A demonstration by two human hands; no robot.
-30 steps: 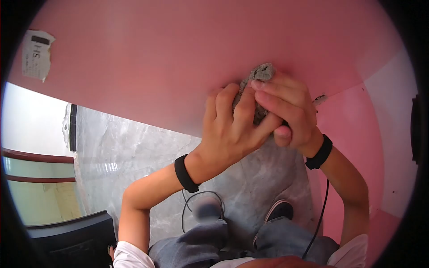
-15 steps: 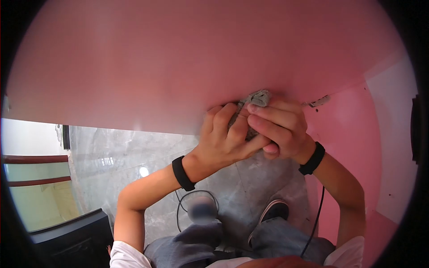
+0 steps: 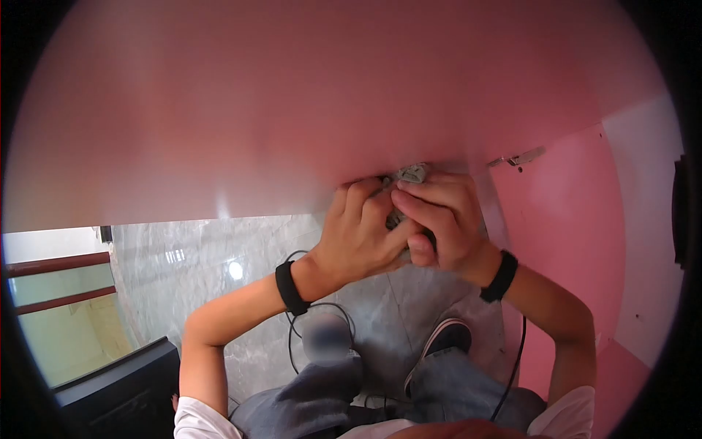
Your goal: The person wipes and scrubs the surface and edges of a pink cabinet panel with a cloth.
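Observation:
A crumpled grey cloth [image 3: 413, 173] is bunched between my two hands, against the lower part of a large pink panel [image 3: 292, 95] that looks like a cabinet door. My left hand [image 3: 363, 228] has its fingers bent over the cloth's left side, knuckles close to the panel. From the right, my right hand [image 3: 447, 219] grips the same cloth, its fingers curled and touching those of the left. Most of the cloth is hidden under the fingers. Each wrist wears a black band.
To the right, a metal hinge [image 3: 523, 157] joins the panel to a pink cabinet side [image 3: 563, 219]. Grey marble-look floor [image 3: 197, 271] lies below. A black cable [image 3: 521, 358] hangs by my right leg. A dark box-like object [image 3: 121, 391] stands at lower left.
Both hands, with the cloth, have shifted slightly down and left. The panel's lower edge sits a little lower in view, and the hinge shows more fully.

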